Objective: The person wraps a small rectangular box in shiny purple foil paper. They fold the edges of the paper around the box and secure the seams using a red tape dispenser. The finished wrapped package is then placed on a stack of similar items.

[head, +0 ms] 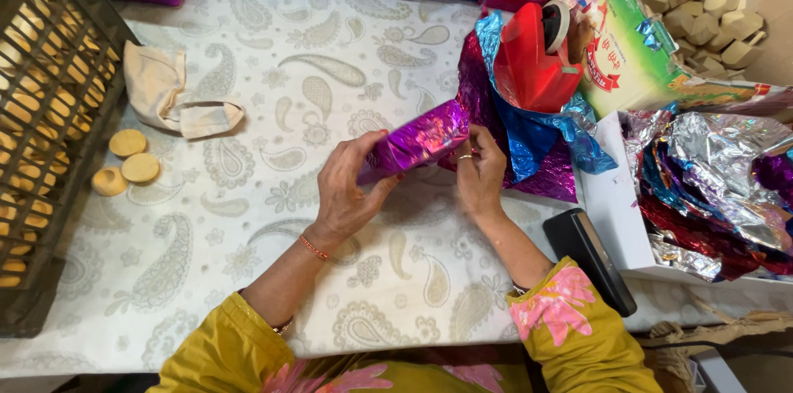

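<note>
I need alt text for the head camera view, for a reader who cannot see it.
Two hands, the left hand and the right hand, hold a package wrapped in purple foil over a paisley tablecloth. A red tape dispenser stands on loose foil sheets behind; three round biscuits lie beside a crate.

Desk [248,277] lies open in front and toward the left. Crate [41,112] walls off the left edge, three round biscuits [124,163] and cloth [169,95] beside it. Right side is crowded: red tape dispenser [533,58], foil sheets [537,145], white box [611,211], black case [591,261].
</note>
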